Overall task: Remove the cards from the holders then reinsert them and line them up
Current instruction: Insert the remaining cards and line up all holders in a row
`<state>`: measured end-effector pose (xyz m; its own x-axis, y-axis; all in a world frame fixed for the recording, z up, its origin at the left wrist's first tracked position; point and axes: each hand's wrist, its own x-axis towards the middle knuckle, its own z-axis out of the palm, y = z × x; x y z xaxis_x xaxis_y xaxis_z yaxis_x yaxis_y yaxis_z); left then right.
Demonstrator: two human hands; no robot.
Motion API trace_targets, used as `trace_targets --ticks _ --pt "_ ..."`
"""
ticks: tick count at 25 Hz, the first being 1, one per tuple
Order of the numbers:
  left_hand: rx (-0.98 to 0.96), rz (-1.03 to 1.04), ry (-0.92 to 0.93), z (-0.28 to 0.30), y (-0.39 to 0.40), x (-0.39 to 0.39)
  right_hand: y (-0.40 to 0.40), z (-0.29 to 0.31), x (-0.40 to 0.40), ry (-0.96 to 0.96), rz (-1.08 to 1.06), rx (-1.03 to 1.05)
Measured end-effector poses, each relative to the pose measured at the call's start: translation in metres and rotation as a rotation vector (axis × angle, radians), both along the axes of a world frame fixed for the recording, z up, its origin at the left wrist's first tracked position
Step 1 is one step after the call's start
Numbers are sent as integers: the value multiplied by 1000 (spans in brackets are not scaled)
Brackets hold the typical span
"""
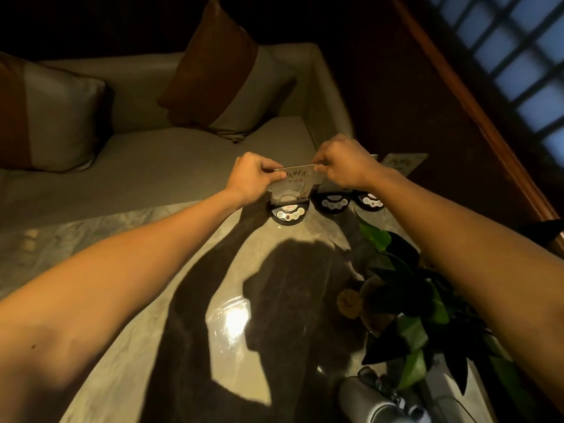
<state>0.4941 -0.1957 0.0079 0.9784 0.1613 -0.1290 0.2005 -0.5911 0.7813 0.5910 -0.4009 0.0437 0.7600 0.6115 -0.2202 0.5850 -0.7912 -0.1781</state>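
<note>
A pale printed card stands upright in the leftmost black round-based holder at the far edge of the marble table. My left hand pinches the card's top left corner and my right hand pinches its top right corner. Two more black holders sit to the right, partly hidden behind my right wrist. Another card lies flat at the far right behind them.
A leafy potted plant stands on the table under my right forearm. A grey metal object lies at the near edge. Beyond the table is a beige sofa with cushions. A dark wooden wall runs along the right.
</note>
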Motion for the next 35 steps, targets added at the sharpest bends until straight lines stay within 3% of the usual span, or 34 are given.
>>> trace_targets --ticks 21,35 --pt "10 -38 -3 -4 -7 17 -8 -7 13 -34 33 -17" --pt "107 -82 49 3 -4 16 -14 -2 6 68 -59 -17"
